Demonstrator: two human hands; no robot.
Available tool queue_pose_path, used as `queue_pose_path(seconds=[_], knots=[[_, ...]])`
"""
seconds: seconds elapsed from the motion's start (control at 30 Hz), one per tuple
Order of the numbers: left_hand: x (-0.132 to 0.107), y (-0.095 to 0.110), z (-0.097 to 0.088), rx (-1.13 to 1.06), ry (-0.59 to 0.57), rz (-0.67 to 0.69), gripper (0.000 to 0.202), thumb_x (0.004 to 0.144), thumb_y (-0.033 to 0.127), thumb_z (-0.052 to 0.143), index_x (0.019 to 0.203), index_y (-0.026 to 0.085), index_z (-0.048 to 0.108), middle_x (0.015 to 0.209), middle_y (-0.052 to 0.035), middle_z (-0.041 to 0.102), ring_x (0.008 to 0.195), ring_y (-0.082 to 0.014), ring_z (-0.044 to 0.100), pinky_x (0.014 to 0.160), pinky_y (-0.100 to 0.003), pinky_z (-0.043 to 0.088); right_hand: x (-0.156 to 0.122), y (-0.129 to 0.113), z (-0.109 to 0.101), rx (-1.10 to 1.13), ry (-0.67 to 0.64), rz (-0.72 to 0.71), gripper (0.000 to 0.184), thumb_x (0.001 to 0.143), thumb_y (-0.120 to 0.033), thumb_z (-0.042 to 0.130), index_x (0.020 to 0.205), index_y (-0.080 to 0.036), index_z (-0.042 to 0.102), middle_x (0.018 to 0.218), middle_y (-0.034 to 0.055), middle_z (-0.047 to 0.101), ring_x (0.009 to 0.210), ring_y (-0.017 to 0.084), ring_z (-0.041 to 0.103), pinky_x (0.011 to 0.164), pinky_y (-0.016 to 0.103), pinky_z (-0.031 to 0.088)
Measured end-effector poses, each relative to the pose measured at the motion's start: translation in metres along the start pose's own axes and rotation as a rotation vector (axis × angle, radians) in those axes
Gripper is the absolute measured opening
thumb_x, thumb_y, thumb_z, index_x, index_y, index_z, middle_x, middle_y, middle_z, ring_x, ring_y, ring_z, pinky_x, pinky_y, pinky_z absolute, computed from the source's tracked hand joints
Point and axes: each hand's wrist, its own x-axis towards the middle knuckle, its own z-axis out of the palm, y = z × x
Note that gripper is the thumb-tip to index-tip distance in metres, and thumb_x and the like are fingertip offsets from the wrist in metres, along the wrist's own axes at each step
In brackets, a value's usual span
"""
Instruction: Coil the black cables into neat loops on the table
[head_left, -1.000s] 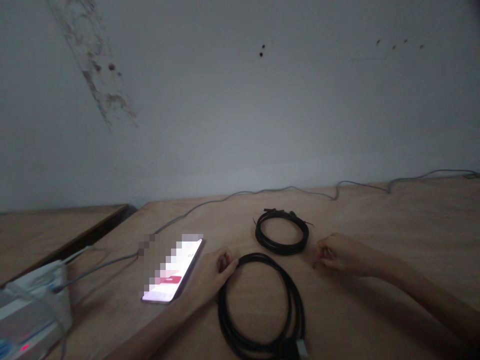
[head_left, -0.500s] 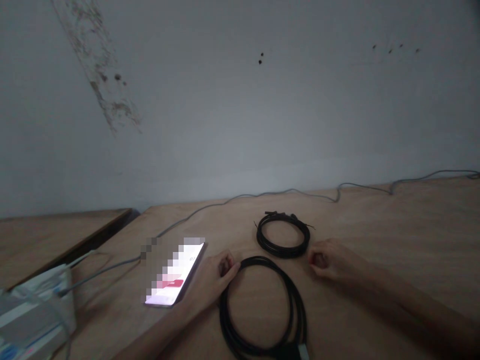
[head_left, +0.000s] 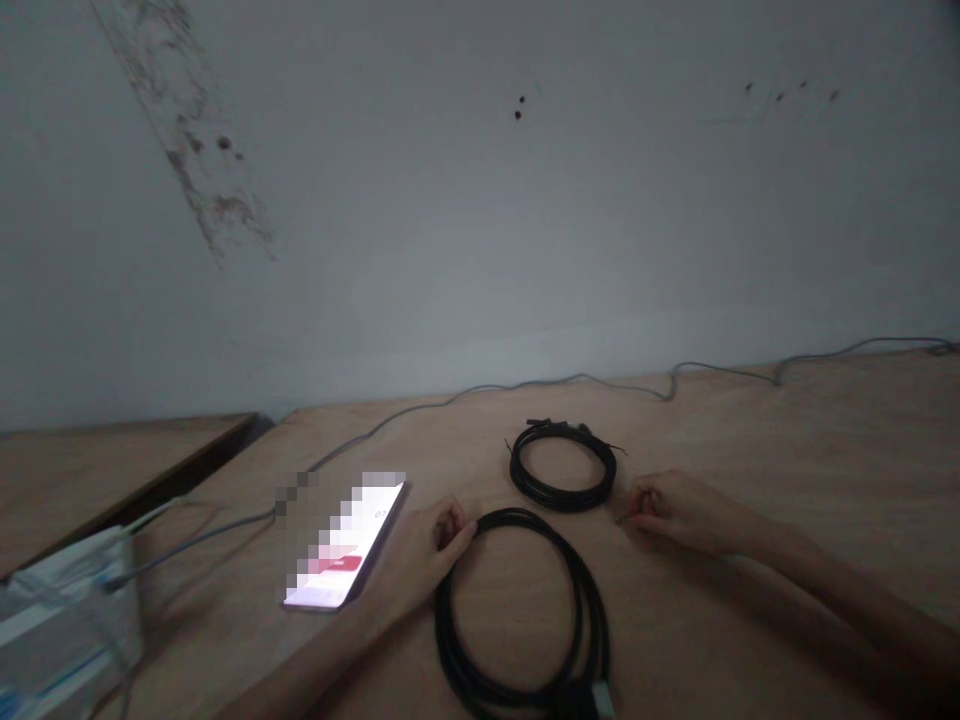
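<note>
Two coils of black cable lie on a wooden table (head_left: 787, 470). The large coil (head_left: 517, 612) is nearest me; my left hand (head_left: 420, 560) rests at its upper left edge, fingers curled against the cable. The small coil (head_left: 562, 465) lies farther back. My right hand (head_left: 675, 512) rests on the table just right of the small coil, fingers pinched together on something thin and dark that I cannot make out.
A lit phone (head_left: 341, 545) lies face up left of my left hand. A thin grey cable (head_left: 570, 380) runs along the table's back edge. A white box (head_left: 60, 620) with cables sits at the lower left. A second wooden surface (head_left: 97, 470) stands at the left.
My right hand has shifted slightly and its fingers moved from a loose curl into a pinch. The left hand and both coils stay put.
</note>
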Motion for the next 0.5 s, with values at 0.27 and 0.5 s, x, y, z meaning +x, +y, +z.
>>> queue_pose_path(seconds=[0.27, 0.5], knots=[[-0.001, 0.005, -0.002, -0.013, 0.008, -0.001, 0.041, 0.096, 0.056, 0.054, 0.076, 0.021, 0.057, 0.065, 0.0030, 0.057, 0.059, -0.0155, 0.050, 0.056, -0.026, 0.033, 0.004, 0.010, 0.022, -0.039, 0.018, -0.025, 0.016, 0.093, -0.031, 0.060, 0.088, -0.020, 0.070, 0.089, 0.0063, 0.071, 0.083, 0.022, 0.065, 0.071, 0.030, 0.046], [0.000, 0.000, 0.000, -0.001, 0.010, -0.001, 0.041, 0.095, 0.058, 0.055, 0.077, 0.021, 0.057, 0.065, 0.0029, 0.058, 0.058, -0.0152, 0.050, 0.055, -0.026, 0.032, 0.002, -0.003, 0.029, 0.148, 0.086, -0.129, 0.015, 0.095, -0.028, 0.053, 0.089, -0.019, 0.064, 0.084, 0.0046, 0.069, 0.076, 0.019, 0.063, 0.067, 0.029, 0.047]])
